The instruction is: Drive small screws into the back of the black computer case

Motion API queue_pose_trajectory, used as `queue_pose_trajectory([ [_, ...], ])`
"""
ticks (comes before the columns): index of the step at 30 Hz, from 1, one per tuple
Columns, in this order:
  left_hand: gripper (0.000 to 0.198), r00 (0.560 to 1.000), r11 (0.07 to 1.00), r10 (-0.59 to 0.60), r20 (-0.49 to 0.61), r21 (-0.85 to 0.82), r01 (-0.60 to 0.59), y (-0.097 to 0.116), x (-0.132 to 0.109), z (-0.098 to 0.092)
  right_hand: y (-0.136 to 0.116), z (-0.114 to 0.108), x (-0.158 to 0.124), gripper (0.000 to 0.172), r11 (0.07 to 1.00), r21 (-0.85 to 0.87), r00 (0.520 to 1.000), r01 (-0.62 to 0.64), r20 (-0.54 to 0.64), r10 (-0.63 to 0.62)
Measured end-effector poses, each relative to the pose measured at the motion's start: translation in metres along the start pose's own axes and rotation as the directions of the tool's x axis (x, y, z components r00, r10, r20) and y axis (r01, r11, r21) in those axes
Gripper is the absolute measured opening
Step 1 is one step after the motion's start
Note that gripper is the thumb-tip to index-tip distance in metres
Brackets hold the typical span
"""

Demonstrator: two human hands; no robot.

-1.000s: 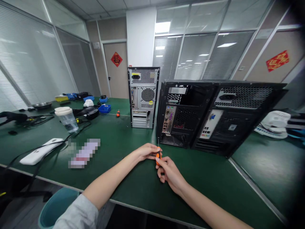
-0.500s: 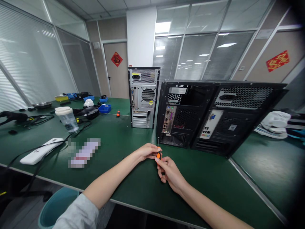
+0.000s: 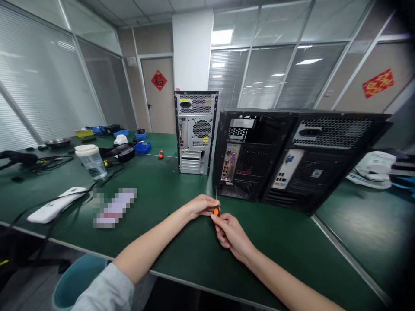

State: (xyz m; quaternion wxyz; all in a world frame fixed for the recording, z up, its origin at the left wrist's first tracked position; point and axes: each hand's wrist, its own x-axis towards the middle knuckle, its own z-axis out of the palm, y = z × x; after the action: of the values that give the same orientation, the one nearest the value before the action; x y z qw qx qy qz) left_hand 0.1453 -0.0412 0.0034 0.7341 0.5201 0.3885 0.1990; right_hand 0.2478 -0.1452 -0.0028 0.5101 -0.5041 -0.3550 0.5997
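Observation:
Both my hands are closed on one small screwdriver point(image 3: 216, 211) with an orange and black handle. The fingers of my left hand point(image 3: 201, 204) pinch it near the top of the handle. My right hand point(image 3: 231, 233) grips the handle's lower end between thumb and fingers. The thin shaft points away from me, its tip at the lower left corner of a black computer case point(image 3: 253, 172), whose back faces me. Whether the tip sits in a screw is too small to tell. A second black case point(image 3: 288, 166) stands against its right side.
A silver-backed computer tower point(image 3: 194, 142) stands behind my hands. On the green table point(image 3: 152, 181) lie another screwdriver point(image 3: 161, 153), a blue tray point(image 3: 142, 147), a water bottle point(image 3: 91, 162), a white power strip point(image 3: 56, 205) and a pixelated object point(image 3: 116, 208). Black cables cross the left side.
The screwdriver handle has turned slightly, and the fingers of my right hand have shifted and curled a little around it. My left hand and the cases look unmoved.

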Motion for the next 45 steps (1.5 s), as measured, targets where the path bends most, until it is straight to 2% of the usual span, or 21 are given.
queue_pose_trajectory([
  [20,0.047,0.999,1.000,0.016,-0.040,0.009,-0.016,-0.0016,0.0022,0.0019,-0.0038,0.0003,-0.0025,0.038,0.991,0.130,0.999,-0.003,0.050,-0.004],
  [45,0.047,0.995,0.998,0.049,-0.085,0.033,-0.046,-0.0018,0.0020,0.0037,-0.0027,-0.0010,-0.0006,0.030,0.976,0.213,0.992,-0.033,0.125,0.006],
])
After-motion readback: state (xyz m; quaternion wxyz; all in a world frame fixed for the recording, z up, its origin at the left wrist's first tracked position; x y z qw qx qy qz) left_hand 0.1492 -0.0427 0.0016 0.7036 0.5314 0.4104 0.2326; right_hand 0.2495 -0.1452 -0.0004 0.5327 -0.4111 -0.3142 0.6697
